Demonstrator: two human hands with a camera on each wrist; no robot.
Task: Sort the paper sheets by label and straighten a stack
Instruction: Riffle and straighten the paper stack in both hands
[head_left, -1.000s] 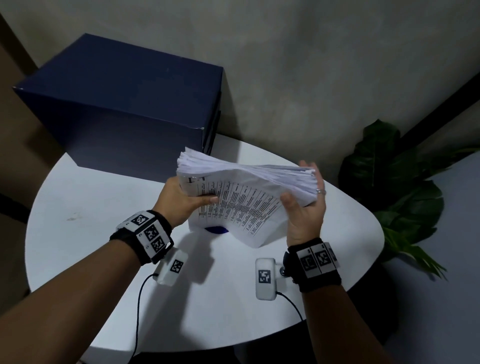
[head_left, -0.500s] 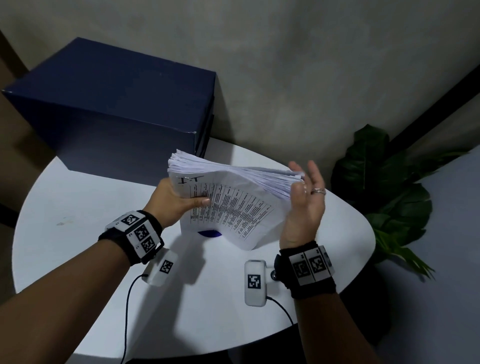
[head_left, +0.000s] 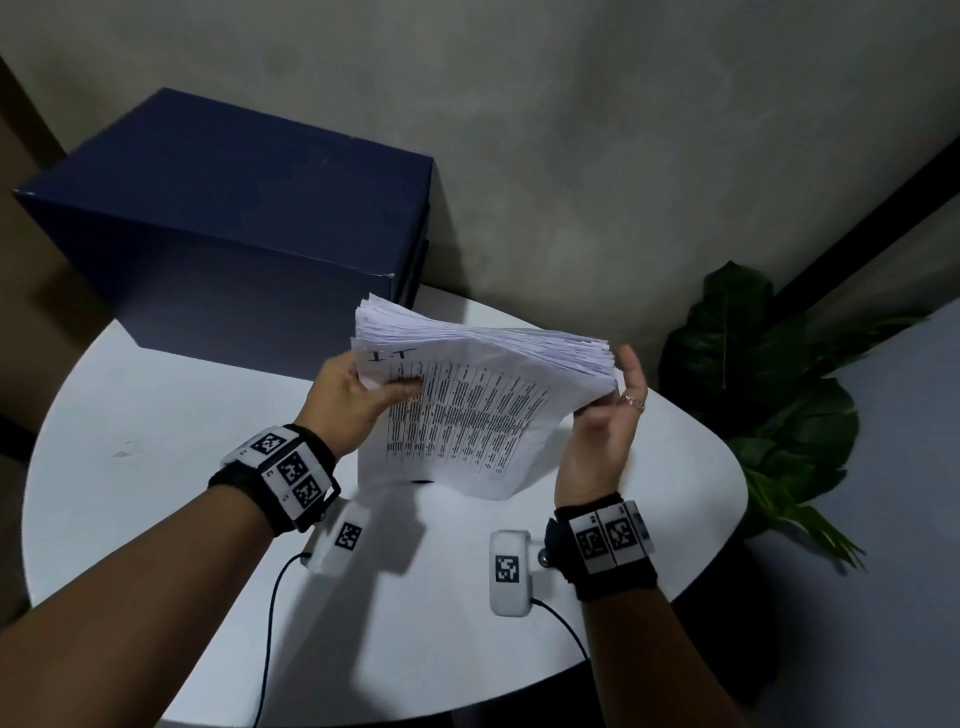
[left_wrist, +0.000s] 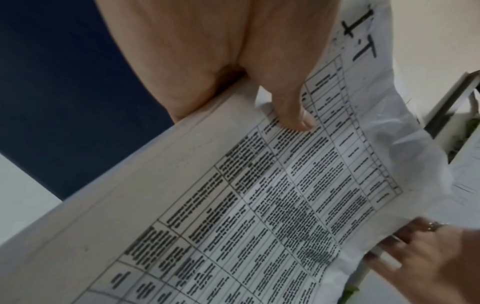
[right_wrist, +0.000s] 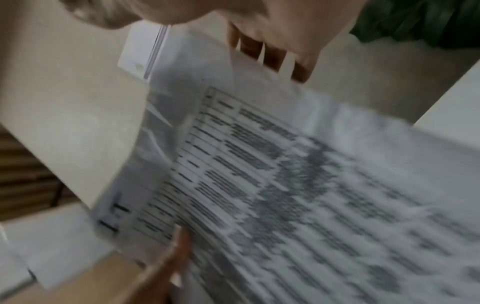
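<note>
I hold a thick stack of white paper sheets (head_left: 483, 348) in the air over the round white table (head_left: 156, 493). Its front sheet (head_left: 467, 431) hangs down, printed with a table and hand-marked "I.T" at the top left. My left hand (head_left: 374, 389) grips the stack's left end, thumb on the front sheet (left_wrist: 293, 115). My right hand (head_left: 618, 395) stands upright with its fingers (right_wrist: 272, 55) straight against the stack's right edge; a ring shows on one finger. The stack's top edges are fanned and uneven. The right wrist view is blurred.
A large dark blue box (head_left: 234, 234) stands on the table's far left, just behind the stack. A small blue object (head_left: 422, 481) peeks out under the hanging sheet. A leafy plant (head_left: 769, 374) stands beyond the table's right edge. A wall is close behind.
My right hand has let go of the stack's right end and now lies flat against that edge. The left hand keeps its grip.
</note>
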